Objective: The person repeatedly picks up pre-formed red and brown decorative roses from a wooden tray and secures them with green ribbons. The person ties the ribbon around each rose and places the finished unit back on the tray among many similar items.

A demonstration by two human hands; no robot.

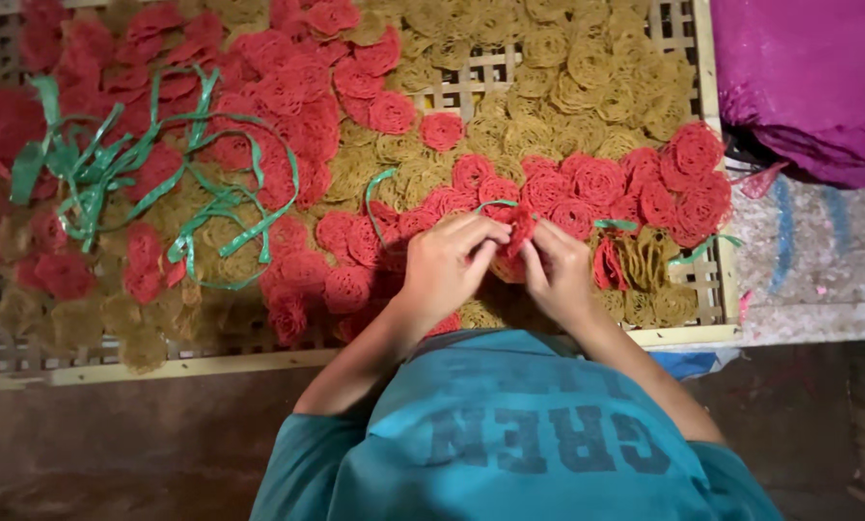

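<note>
Our grip: both hands pinch one red lacy cracker point(517, 232) at frame centre.
Our left hand point(449, 262) and right hand point(556, 272) close on it above a bamboo tray point(707, 106) of red and tan crackers; green plastic strips point(114, 164) lie upper left, a purple sack point(809, 77) upper right.
</note>
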